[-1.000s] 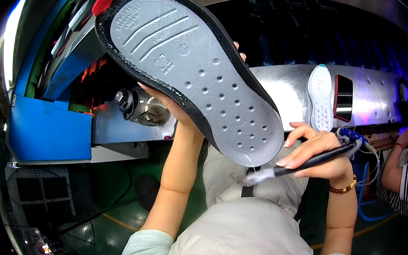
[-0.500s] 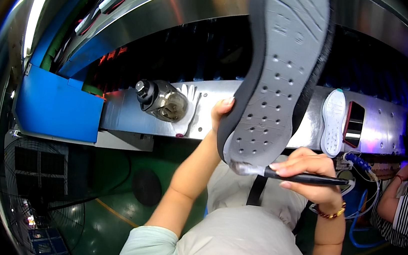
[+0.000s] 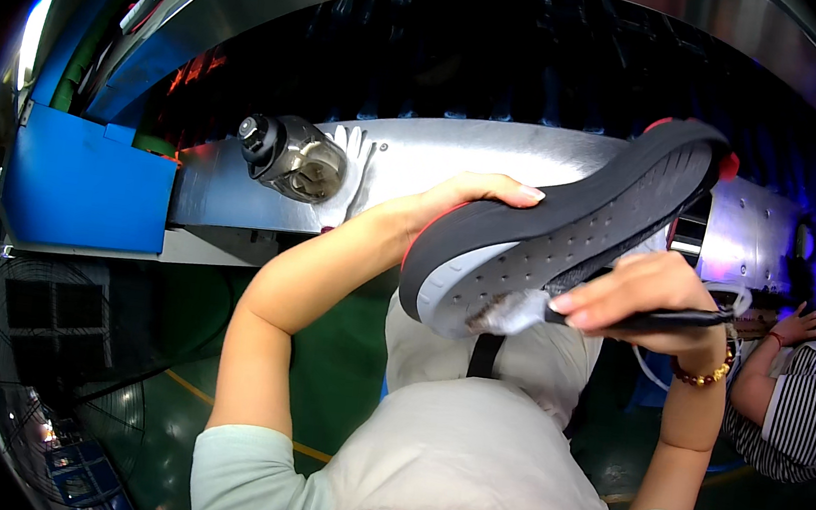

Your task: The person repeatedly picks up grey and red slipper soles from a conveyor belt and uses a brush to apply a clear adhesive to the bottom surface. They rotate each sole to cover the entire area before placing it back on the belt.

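Note:
A shoe sole [image 3: 554, 257] with black sidewalls, a red edge and a grey, dimpled face is tilted in front of me, its far end up to the right. My left hand [image 3: 485, 195] grips it by its left side, fingers over the black wall. In my right hand [image 3: 653, 295] is a brush with a black handle. White bristles, darkened at the tip, make up the brush head [image 3: 514, 313], which touches the grey face at the sole's near end. My right fingers are wrapped round the handle.
On the metal ledge [image 3: 440, 148] stand a dark clear bottle [image 3: 303, 160] and, beside it, a white glove [image 3: 347, 183]. A blue housing [image 3: 89, 183] is at left. Another person in a striped top [image 3: 801, 411] works at right. A fan [image 3: 66, 342] shows lower left.
The sole has swung from nearly upright to slanting, its far end now lower and further right. The brush has moved from the near edge onto the sole's face.

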Tool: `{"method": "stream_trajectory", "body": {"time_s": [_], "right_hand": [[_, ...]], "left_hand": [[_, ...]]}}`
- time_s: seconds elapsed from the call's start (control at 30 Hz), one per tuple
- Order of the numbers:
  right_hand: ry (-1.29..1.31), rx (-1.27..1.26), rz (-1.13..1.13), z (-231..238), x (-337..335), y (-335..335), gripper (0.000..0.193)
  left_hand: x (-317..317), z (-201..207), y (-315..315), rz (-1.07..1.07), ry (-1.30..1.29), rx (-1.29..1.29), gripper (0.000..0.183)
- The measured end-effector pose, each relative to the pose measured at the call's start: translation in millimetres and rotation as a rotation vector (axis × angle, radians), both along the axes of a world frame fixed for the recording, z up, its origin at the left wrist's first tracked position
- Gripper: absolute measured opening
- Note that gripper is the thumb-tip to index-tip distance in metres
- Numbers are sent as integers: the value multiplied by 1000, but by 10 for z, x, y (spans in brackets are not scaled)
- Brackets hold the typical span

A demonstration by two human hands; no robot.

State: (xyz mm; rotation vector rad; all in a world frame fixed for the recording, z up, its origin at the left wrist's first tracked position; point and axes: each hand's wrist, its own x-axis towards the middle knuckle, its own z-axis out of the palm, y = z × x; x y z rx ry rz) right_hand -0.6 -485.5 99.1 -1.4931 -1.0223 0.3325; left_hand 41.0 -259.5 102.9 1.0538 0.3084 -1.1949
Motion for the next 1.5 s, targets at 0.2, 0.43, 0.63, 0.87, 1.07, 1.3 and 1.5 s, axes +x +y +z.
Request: {"method": "stream_trajectory", "body": {"time_s": [0.2,0.43,0.63,0.87,1.07,1.3,1.5], "right_hand": [[-62,-187,194,-51,86,-22,16],[-19,-131,50,-111,88,-100,13],[20,-91,-4,-37,73,-249,12],[-8,-154,-51,-80,-15,-366,15],[67,-139,-180,-270,-39,-444,16],[52,-115,-259,-232,13,-566,15],[94,-232,-225,-74,41,-648,21]], "left_hand": [[0,38,-9,-160,-54,113,44],[-5,109,43,-174,-88,163,44],[-37,262,170,-86,-17,196,50],[-89,23,524,-10,3,285,52],[-51,-63,663,-60,-74,242,52],[-91,-140,893,7,-50,101,53],[-105,-347,952,104,34,32,50]]}}
